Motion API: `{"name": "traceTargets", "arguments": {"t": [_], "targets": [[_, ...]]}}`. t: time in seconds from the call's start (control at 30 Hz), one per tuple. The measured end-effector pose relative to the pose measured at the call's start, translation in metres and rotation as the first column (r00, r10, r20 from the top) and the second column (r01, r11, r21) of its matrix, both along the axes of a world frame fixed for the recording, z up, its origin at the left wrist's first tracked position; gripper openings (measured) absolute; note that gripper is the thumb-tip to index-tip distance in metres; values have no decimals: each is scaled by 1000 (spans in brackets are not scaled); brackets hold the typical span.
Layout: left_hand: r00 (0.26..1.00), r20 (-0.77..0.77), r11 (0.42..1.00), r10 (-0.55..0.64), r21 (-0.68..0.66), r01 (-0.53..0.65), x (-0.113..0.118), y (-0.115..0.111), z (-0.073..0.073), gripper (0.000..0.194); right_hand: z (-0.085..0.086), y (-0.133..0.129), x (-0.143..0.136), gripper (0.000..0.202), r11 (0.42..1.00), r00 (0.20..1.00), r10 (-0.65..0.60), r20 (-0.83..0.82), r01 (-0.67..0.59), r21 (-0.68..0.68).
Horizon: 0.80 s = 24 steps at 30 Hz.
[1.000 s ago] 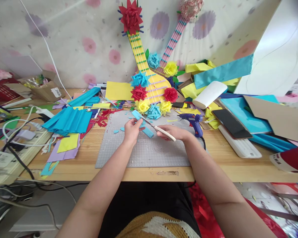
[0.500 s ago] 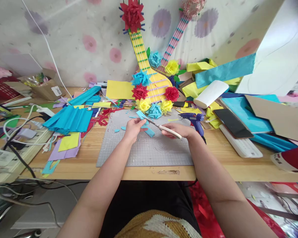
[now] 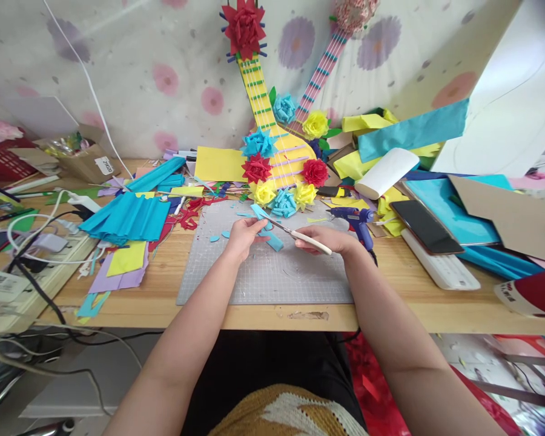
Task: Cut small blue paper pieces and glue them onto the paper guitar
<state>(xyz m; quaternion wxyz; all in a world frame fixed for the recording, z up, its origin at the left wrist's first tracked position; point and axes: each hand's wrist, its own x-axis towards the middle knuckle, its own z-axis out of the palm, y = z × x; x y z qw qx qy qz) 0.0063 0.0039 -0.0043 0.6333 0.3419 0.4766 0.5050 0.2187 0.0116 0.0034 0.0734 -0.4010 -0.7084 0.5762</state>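
Observation:
My left hand (image 3: 246, 237) pinches a small piece of blue paper (image 3: 257, 211) over the grey cutting mat (image 3: 272, 284). Scissors with white handles (image 3: 312, 240) are in my right hand (image 3: 322, 237), their blades pointing left against the blue paper. Whether the blades are fully closed is too small to tell. Below the blades another blue paper strip (image 3: 275, 242) lies on the mat. Small blue cut pieces (image 3: 215, 238) are left of my left hand. Behind my hands stands a yellow paper guitar (image 3: 290, 154) decorated with red, blue and yellow paper flowers.
A blue glue gun (image 3: 355, 221) rests right of my right hand. Further right are a phone (image 3: 426, 226) and a paper cup (image 3: 531, 293). Pleated blue paper (image 3: 127, 218) and a power strip (image 3: 49, 272) with cables lie left. Coloured paper scraps line the back.
The blue paper's upper end looks narrower between the scissor blades. Both hands stay in nearly the same place.

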Motion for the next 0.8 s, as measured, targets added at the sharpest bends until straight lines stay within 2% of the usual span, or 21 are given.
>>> {"name": "traceTargets", "arguments": {"t": [0.13,0.23,0.5,0.8], "targets": [[997,46,998,57,25,-58,3,-1,-2,16,-3,1,-1,52,998,1000,14,1,-14,65],[997,50,998,61,26,-62,3,-1,-2,15,-3,1,-1,51,998,1000,30,-10,-29,61],[1000,10,1000,-5,7,5,-3,0,4,7,-2,0,0,51,996,999,39,7,-40,78],[994,-71,996,-84,-12,83,-9,1,7,8,-1,1,0,50,996,999,22,34,-25,87]]}}
